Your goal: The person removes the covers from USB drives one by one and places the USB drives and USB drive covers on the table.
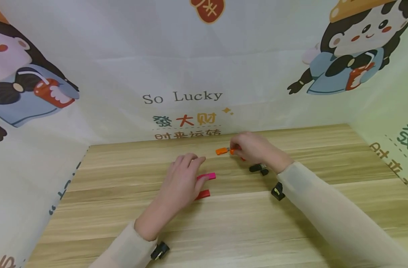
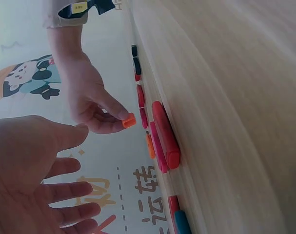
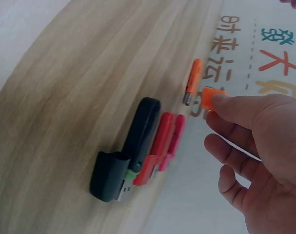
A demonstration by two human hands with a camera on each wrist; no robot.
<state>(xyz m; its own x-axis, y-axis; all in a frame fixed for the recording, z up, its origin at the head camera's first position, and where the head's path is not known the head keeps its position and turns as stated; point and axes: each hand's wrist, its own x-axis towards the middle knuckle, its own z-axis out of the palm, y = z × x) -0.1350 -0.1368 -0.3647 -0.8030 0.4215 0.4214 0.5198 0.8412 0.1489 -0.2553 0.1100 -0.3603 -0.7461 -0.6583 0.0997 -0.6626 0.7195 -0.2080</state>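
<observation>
Between thumb and fingertips, my right hand (image 1: 255, 149) pinches a small orange cap (image 3: 212, 97). Beside that cap lies an orange USB flash drive (image 1: 221, 151), its metal plug bare and facing it. My left hand (image 1: 182, 182) hovers palm down with fingers spread and holds nothing. Partly hidden under it in the head view are a pink stick (image 1: 209, 176) and a red stick (image 1: 204, 194). Below the right hand lies a black USB flash drive (image 3: 144, 126), with its black cap (image 3: 106, 175) by the plug. A red drive (image 3: 163, 134) and a pink drive (image 3: 177, 134) lie alongside.
A red stick (image 2: 173, 207) and a teal one (image 2: 182, 223) lie farther along the wooden table (image 1: 230, 230). A printed cloth (image 1: 123, 74) rises behind the table's back edge and at both sides. Black wrist devices (image 1: 160, 250) sit at the cuffs.
</observation>
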